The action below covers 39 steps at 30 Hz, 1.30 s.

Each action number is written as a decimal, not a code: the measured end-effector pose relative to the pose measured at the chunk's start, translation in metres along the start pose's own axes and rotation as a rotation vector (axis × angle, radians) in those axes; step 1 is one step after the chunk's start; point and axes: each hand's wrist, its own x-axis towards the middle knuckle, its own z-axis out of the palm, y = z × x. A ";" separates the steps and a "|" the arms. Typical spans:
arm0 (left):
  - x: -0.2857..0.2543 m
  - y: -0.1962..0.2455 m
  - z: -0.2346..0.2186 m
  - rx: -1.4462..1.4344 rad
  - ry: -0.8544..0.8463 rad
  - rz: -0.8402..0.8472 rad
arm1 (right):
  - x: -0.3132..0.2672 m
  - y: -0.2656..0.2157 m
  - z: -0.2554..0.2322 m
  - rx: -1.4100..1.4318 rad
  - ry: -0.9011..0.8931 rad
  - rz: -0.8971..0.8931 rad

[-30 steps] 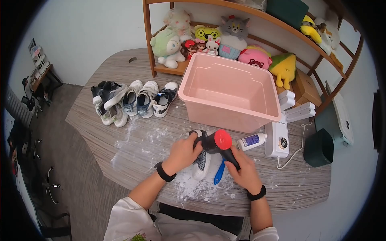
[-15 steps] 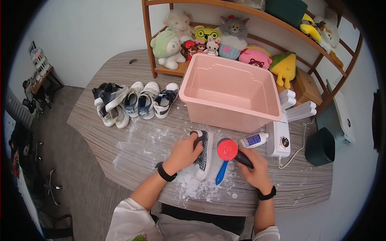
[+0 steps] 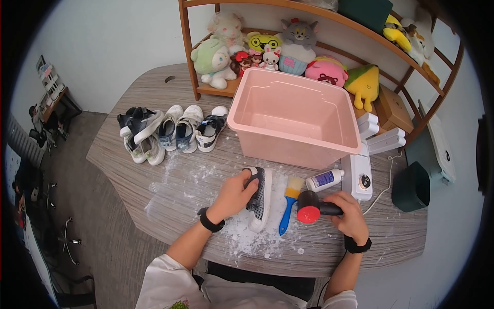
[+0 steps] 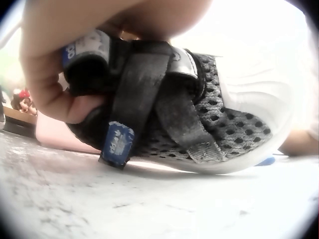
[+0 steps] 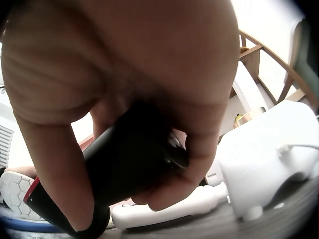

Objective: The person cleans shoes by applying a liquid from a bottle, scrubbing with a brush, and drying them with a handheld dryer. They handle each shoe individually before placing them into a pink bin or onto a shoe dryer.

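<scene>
My left hand [image 3: 232, 196] grips a grey-and-white mesh sneaker [image 3: 262, 203] by its heel end, fingers reaching into the opening. In the left wrist view the sneaker [image 4: 234, 122] shows crossed black straps, one with a blue tip, and its sole is close over the tabletop. My right hand [image 3: 352, 217] holds a black hair dryer [image 3: 307, 201] with a red end by its handle, low over the table. Fingers wrap its dark handle [image 5: 127, 157] in the right wrist view. Between sneaker and dryer lies a blue-handled brush [image 3: 287, 213] with pale bristles.
White powder [image 3: 252, 242] is scattered on the wooden table [image 3: 381, 242]. A white bottle [image 3: 325, 180] lies beside a white shoe-dryer-like device [image 3: 357, 177] with a cord. Behind stand a pink bin [image 3: 288, 147] and a shelf of plush toys; several shoes [image 3: 188, 129] sit left.
My right hand has carried the hair dryer rightward, away from the sneaker and down towards the table, uncovering the brush. My left hand stays on the sneaker.
</scene>
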 end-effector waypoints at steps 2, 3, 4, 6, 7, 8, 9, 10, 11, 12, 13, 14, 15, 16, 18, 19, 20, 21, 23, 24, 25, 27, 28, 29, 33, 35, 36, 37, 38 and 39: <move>0.001 -0.009 0.000 -0.099 -0.027 -0.035 | -0.001 0.000 0.001 -0.028 -0.014 0.027; 0.001 -0.011 0.000 -0.196 -0.049 -0.071 | -0.001 0.001 0.003 -0.046 -0.020 0.037; 0.001 -0.005 -0.002 -0.196 -0.049 -0.071 | -0.001 0.003 0.005 -0.064 -0.027 0.046; 0.000 0.011 -0.007 -0.421 -0.084 -0.140 | -0.002 0.007 0.010 -0.107 -0.037 0.047; 0.001 0.011 -0.007 -0.421 -0.083 -0.139 | -0.002 0.009 0.013 -0.150 -0.049 0.048; 0.002 0.011 -0.006 -0.511 -0.054 -0.127 | -0.002 0.010 0.015 -0.150 -0.049 0.047; 0.003 0.011 -0.007 -0.601 -0.024 -0.116 | -0.002 0.010 0.017 -0.159 -0.062 0.054; 0.003 0.012 -0.008 -0.602 -0.023 -0.115 | -0.002 0.010 0.018 -0.167 -0.075 0.061; 0.004 0.014 -0.010 -0.636 -0.013 -0.116 | -0.002 0.009 0.018 -0.168 -0.076 0.059; 0.004 0.016 -0.013 -0.669 -0.002 -0.117 | -0.001 0.007 0.018 -0.159 -0.099 0.082; 0.005 0.015 -0.015 -0.670 0.001 -0.115 | 0.000 0.006 0.018 -0.150 -0.122 0.104; 0.005 0.014 -0.017 -0.679 -0.010 -0.107 | 0.000 0.004 0.017 -0.151 -0.123 0.101; 0.005 0.014 -0.019 -0.687 -0.022 -0.099 | 0.001 0.002 0.015 -0.151 -0.146 0.091; 0.004 0.015 -0.020 -0.688 -0.021 -0.098 | 0.001 0.002 0.014 -0.151 -0.169 0.083; 0.001 0.021 -0.023 -0.807 -0.142 -0.062 | 0.000 0.006 0.017 -0.122 -0.184 0.086; -0.001 0.024 -0.024 -0.809 -0.142 -0.061 | -0.001 0.008 0.018 -0.090 -0.201 0.088; -0.002 0.026 -0.026 -0.775 -0.168 -0.093 | -0.001 0.008 0.017 -0.091 -0.201 0.087; -0.003 0.027 -0.028 -0.741 -0.194 -0.124 | 0.000 0.008 0.016 -0.079 -0.213 0.089; -0.002 0.023 -0.025 -0.761 -0.206 -0.094 | -0.001 0.005 0.015 -0.067 -0.224 0.087; -0.002 0.022 -0.024 -0.780 -0.220 -0.066 | -0.002 0.000 0.012 -0.038 -0.192 0.076; -0.001 0.022 -0.024 -0.778 -0.218 -0.064 | -0.003 -0.005 0.009 -0.008 -0.160 0.066; -0.001 0.023 -0.023 -0.804 -0.249 -0.060 | 0.000 -0.020 0.006 -0.005 -0.073 0.022; -0.001 0.023 -0.024 -0.804 -0.254 -0.058 | 0.002 -0.028 0.008 -0.004 0.016 -0.019; -0.001 0.023 -0.025 -0.785 -0.306 -0.065 | 0.006 -0.034 0.012 -0.007 0.020 -0.015; -0.006 0.032 -0.026 -0.818 -0.460 -0.098 | 0.032 -0.061 0.029 -0.084 0.104 -0.145; -0.006 0.030 -0.026 -0.837 -0.547 -0.096 | 0.043 -0.070 0.039 -0.135 0.106 -0.279; -0.007 0.029 -0.027 -0.856 -0.632 -0.098 | 0.047 -0.069 0.044 -0.147 0.087 -0.344; -0.007 0.030 -0.027 -0.856 -0.633 -0.094 | 0.050 -0.070 0.047 -0.150 0.088 -0.345; -0.008 0.031 -0.028 -0.847 -0.651 -0.073 | 0.053 -0.072 0.050 -0.169 0.085 -0.420; -0.008 0.031 -0.028 -0.837 -0.668 -0.051 | 0.055 -0.073 0.052 -0.189 0.082 -0.495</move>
